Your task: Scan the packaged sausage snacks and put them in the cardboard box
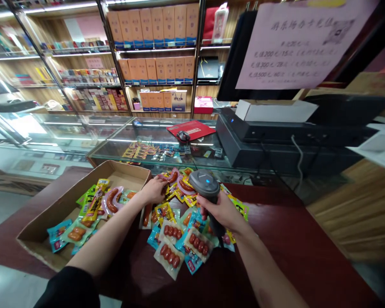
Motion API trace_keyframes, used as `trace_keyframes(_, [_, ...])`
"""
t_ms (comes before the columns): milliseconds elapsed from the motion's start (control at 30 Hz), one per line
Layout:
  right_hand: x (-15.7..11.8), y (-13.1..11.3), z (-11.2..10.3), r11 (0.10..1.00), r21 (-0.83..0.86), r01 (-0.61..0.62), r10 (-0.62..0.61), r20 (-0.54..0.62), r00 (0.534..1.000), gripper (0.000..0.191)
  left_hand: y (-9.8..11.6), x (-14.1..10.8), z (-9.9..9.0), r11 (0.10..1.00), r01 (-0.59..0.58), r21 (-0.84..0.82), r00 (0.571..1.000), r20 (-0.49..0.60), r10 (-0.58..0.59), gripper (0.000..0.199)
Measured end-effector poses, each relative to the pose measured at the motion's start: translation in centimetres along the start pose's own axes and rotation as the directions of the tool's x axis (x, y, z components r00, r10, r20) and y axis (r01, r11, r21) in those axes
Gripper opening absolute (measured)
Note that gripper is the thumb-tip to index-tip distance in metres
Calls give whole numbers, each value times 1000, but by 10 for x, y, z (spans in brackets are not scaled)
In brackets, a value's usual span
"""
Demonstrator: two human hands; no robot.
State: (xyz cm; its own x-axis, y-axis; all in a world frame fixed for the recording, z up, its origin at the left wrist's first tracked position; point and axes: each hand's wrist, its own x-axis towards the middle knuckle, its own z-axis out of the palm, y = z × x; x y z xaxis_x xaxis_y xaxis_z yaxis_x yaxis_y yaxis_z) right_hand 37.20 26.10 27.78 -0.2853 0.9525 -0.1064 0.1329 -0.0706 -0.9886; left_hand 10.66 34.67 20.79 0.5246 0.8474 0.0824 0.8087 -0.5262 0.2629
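Note:
My right hand (222, 209) is wrapped round the grip of a dark grey barcode scanner (205, 184), which has a blue light on top. Below and around it spreads a pile of packaged sausage snacks (171, 254) in clear, yellow and blue wrappers. At the far left of the pile, my left hand (155, 190) has its fingers curled at a pink-edged sausage pack (173, 176); whether they grip it cannot be made out. Left of that hand lies an open cardboard box (45, 252) with several more snack packs (92, 209) inside.
Dark red wood forms the tabletop (285, 256). Beyond it stands a glass display counter (115, 143) with a red mouse pad (195, 129) and a mouse (183, 136). At right are a monitor with a paper sign (295, 51) and a black cash drawer unit (243, 149). Stocked shelves (154, 51) line the back.

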Motion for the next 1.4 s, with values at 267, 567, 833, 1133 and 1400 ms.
trace_keyframes(267, [0,-1,5,1000,-21,2,-2,8,1000,31,7,-1,-5,976,118,183,983,118,-140,20])
trace_keyframes(567, [2,-1,6,998,-50,28,-27,15,1000,31,-7,3,-11,993,115,-20,987,111,-112,37])
trace_keyframes(833, [1,-1,9,999,-52,10,-9,20,1000,28,-11,11,-5,689,112,-716,971,-69,-230,25])
trace_keyframes(1133, [1,2,13,997,-70,-22,26,67,997,28,0,12,-23,133,84,-988,880,11,-474,45])
trace_keyframes(1400, [-3,10,38,987,-148,-59,79,138,987,23,-2,9,-33,73,3,-997,860,-35,-509,45])
